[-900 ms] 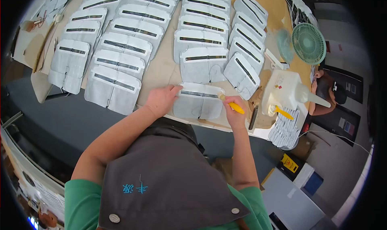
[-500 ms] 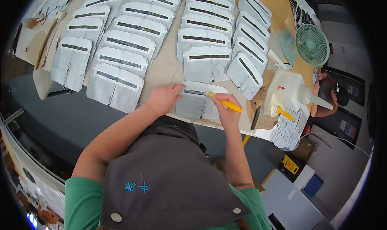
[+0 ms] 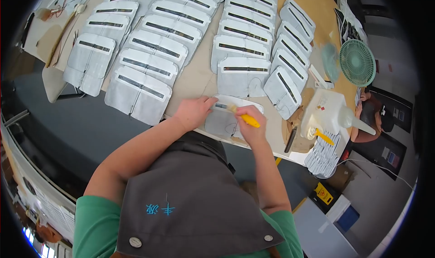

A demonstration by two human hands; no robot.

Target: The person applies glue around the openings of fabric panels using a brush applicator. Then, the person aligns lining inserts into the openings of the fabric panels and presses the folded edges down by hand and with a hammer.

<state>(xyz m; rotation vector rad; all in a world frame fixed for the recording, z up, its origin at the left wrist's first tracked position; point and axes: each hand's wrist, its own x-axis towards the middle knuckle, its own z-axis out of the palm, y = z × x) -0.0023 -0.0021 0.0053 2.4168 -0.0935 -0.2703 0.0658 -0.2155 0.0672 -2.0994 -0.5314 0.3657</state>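
Note:
A grey panel with a white border and a dark slot (image 3: 220, 122) lies at the table's near edge. My left hand (image 3: 195, 113) is at its upper left corner, thumb and fingertips closed against the edge. My right hand (image 3: 252, 126) is wrapped round a yellow-handled brush (image 3: 250, 120). The brush's pale bristles touch the slot strip near its middle. A loose thread curls on the panel below the slot, partly hidden by my right hand.
Rows of similar panels (image 3: 138, 91) overlap across the table (image 3: 195, 83). At right stand a white jug with a spout (image 3: 324, 106), a second yellow handle (image 3: 324, 138), a dark bar (image 3: 291, 139), a stack of white pieces (image 3: 323, 156) and a green fan (image 3: 357, 62). Another person (image 3: 369, 115) is beyond.
The brush has moved left along the slot relative to the panel, its handle now tilted more steeply. My left hand stays at the corner. The whole view has shifted slightly.

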